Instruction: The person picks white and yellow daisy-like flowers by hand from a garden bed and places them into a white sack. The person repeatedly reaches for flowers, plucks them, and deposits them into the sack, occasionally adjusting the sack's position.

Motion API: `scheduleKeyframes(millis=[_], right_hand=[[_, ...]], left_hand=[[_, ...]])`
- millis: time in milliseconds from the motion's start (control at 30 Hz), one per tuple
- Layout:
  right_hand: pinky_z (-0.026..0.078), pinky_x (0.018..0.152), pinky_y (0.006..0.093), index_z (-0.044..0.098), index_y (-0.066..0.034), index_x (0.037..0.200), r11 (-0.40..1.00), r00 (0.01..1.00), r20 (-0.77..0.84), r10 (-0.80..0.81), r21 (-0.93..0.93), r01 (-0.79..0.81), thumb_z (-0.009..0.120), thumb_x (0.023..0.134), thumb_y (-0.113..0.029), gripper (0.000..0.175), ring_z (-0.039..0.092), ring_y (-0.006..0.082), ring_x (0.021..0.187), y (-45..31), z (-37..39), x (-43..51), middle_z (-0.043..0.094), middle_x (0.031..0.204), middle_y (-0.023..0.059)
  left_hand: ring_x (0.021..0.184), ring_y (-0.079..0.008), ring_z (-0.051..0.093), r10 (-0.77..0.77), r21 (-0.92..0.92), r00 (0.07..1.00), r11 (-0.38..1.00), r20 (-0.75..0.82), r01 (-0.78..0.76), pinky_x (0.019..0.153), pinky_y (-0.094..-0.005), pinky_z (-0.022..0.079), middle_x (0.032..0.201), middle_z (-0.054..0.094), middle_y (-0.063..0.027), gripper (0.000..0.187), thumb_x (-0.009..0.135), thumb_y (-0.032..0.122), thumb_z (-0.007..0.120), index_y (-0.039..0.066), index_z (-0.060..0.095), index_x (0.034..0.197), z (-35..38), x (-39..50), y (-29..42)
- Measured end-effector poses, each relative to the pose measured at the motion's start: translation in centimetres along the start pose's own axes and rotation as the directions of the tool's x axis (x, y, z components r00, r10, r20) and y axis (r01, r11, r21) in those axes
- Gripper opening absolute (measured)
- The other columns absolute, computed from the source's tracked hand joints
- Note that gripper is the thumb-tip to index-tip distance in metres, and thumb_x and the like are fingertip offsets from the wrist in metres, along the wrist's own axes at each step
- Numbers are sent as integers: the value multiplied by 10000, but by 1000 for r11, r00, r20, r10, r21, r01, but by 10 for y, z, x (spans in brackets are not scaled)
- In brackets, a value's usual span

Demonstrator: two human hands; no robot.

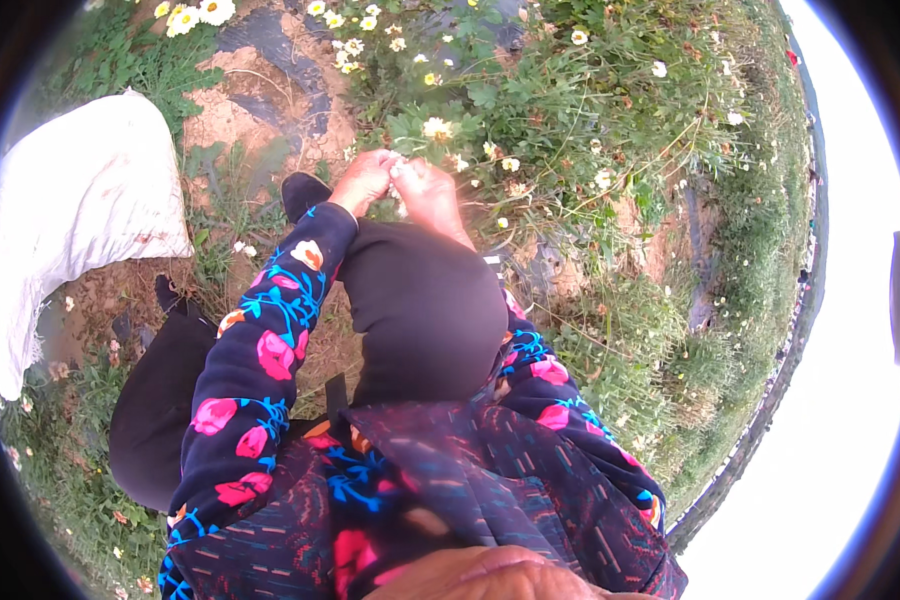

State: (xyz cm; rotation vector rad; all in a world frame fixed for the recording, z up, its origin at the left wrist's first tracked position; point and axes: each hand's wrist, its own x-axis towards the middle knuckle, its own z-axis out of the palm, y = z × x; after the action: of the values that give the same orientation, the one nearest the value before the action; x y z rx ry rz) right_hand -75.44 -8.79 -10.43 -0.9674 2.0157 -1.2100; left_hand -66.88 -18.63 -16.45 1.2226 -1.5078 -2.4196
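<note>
Beyond my dark-trousered knee (427,315), my two hands meet at the edge of the flowering plants. My left hand (364,180) has its fingers bent and its fingertips against those of the other hand. Curled beside it is my right hand (429,193), thumb towards the left. White flowers (398,196) show in the gap between the hands, partly hidden by the fingers. How many there are cannot be seen. Just above the hands stands a pale open flower (437,129) on the leafy plants (487,105).
A white woven sack (94,180) lies on the left. Black plastic sheeting (270,45) partly covers the bare soil (229,124). My dark shoe (302,193) is left of my hands. A few cut-looking white flowers (245,248) lie low in the grass. Rows of plants (757,225) run along the right.
</note>
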Motion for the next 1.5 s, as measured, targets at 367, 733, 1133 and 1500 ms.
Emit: scheduleKeyframes(millis=[367, 733, 1133, 1500], right_hand=[[398, 417, 224, 534, -36, 851, 600, 991, 63, -120, 799, 22, 528, 909, -151, 129, 513, 116, 546, -160, -56, -16, 564, 703, 49], [389, 374, 212, 541, -21, 919, 587, 830, 519, -205, 744, -320, 505, 923, -201, 184, 509, 137, 462, -235, -20, -48, 562, 751, 108], [434, 458, 194, 578, -12, 929, 751, 602, 486, -633, 575, 325, 590, 883, -191, 185, 542, 74, 534, -406, 142, -41, 595, 718, 26], [489, 724, 347, 602, -35, 1027, 335, 301, 182, -936, 203, 920, 586, 804, -183, 268, 608, 273, 790, -422, 297, 30, 624, 954, 179]], left_hand=[[563, -15, 445, 234, -203, 959, 943, -157, -264, 460, -158, 364, 780, 559, 21, 177, 897, 154, 480, 25, 547, 998, -68, -166, 92], [551, 2, 389, 722, 453, 174, 583, -670, -674, 474, -131, 283, 751, 532, 40, 210, 929, 193, 508, 13, 609, 969, -159, -430, 154], [873, -80, 551, 608, 335, 165, 620, -777, -710, 779, -230, 429, 938, 610, -23, 324, 922, 306, 497, 55, 616, 1089, -387, -395, 153], [1070, -187, 533, 652, 752, -381, 608, -656, -253, 864, -304, 465, 1190, 527, -129, 413, 920, 255, 525, 2, 470, 1242, -217, -436, 81]])
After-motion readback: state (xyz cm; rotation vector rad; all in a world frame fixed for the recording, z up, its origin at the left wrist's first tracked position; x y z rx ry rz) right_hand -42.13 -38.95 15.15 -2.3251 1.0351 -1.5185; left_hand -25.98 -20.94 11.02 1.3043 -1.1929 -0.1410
